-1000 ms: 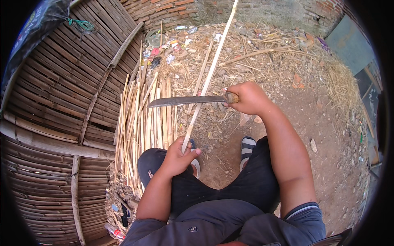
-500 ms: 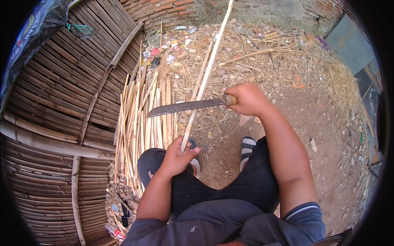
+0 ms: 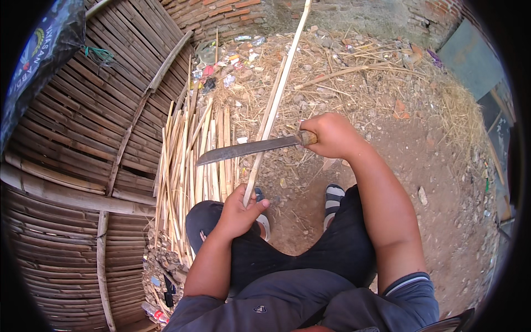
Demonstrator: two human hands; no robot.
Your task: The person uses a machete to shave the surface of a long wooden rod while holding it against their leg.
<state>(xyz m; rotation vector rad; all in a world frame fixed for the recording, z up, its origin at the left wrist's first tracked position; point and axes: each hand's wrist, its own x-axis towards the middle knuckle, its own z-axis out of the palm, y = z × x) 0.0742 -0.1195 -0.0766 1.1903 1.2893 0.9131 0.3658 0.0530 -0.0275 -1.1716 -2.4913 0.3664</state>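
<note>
My left hand (image 3: 239, 211) is closed round the lower end of a long, pale bamboo strip (image 3: 284, 78), which slants up and away past the top edge of the view. In my right hand (image 3: 331, 136) is the wooden handle of a machete (image 3: 249, 149). Its dark blade points left and lies across the strip, a short way above my left hand; whether the edge bites into it cannot be made out. Behind the strip, a second, darker bamboo strip (image 3: 271, 99) runs at nearly the same slant.
Many split bamboo strips (image 3: 191, 160) are piled on the ground at left, beside a slatted bamboo wall (image 3: 72, 133). Shavings and litter (image 3: 238, 61) cover the ground before a brick wall (image 3: 221, 19). Dry straw (image 3: 459, 110) and a grey panel (image 3: 470, 58) are at right.
The machete has tipped slightly, its blade end a little lower and nearer to my left hand along the strip. My left hand has stayed in place.
</note>
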